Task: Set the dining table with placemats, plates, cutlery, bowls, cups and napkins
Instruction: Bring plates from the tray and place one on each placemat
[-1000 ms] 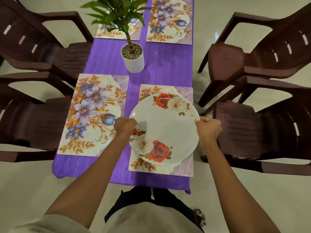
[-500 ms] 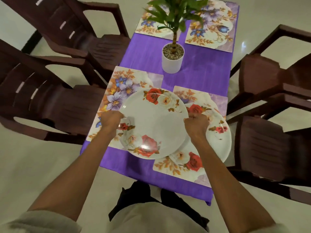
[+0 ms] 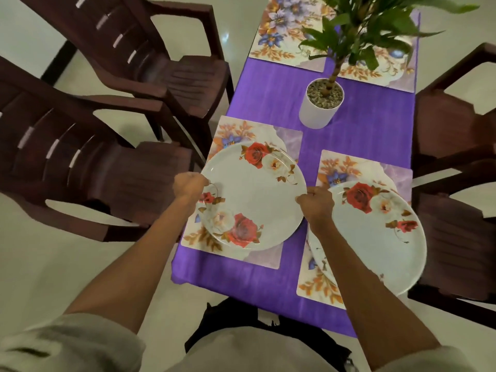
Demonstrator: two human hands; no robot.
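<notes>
Left hand [image 3: 190, 185]: gripped left rim of rose plate [image 3: 255, 196], fingers curled.
Right hand [image 3: 316, 204]: gripped right rim.
Rose plate: over near-left placemat [image 3: 288, 138].
Second plate [image 3: 375, 237]: on near-right placemat [image 3: 397, 174].
Potted plant [image 3: 320, 108]: beyond, apart.

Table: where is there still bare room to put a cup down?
Bare cloth lies right of the pot, and a narrow strip runs between the near mats. The far mats hold nothing. The near end is crowded: two plates and both hands.

Pale glossy floor [image 3: 67, 264]; dark brown chairs [image 3: 88, 167] (slatted backs) flanking table.
</notes>
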